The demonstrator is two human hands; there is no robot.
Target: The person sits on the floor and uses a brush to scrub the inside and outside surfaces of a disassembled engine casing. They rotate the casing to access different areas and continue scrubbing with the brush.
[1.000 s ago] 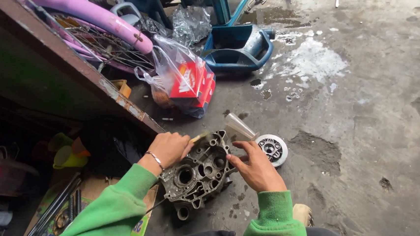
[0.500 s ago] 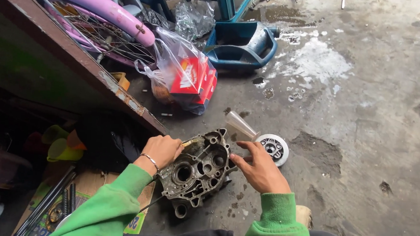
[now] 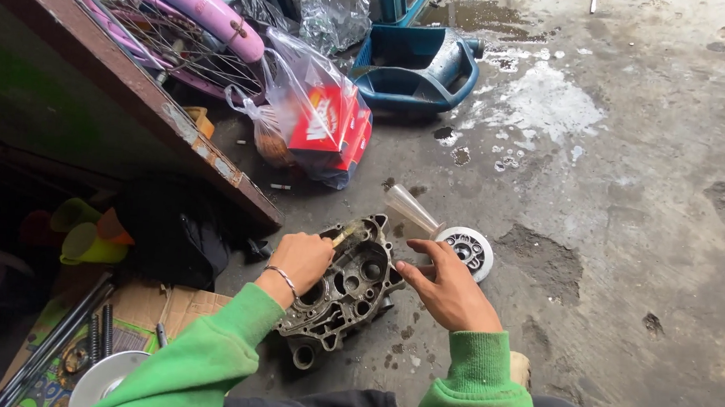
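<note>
Sleeves green at six o'clock. Your left hand (image 3: 301, 259) stays closed around a small brush (image 3: 345, 231) on the grey engine casing (image 3: 343, 294), dead centre. Your right hand (image 3: 446, 287), at four o'clock of it, has lifted slightly, fingers loosely apart, empty. Beyond, one o'clock: clear funnel (image 3: 409, 211), round white part (image 3: 468, 249). Farther, eleven o'clock: bagged red box (image 3: 327, 124).

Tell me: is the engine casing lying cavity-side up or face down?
Cavity-side up. The engine casing shows its open bores and ribs to the camera, resting on the concrete floor, with the left hand on its edge.

engine case (image 3: 343, 294) | grey cast metal, grimy | open side up, perhaps tilted | concrete floor
</note>
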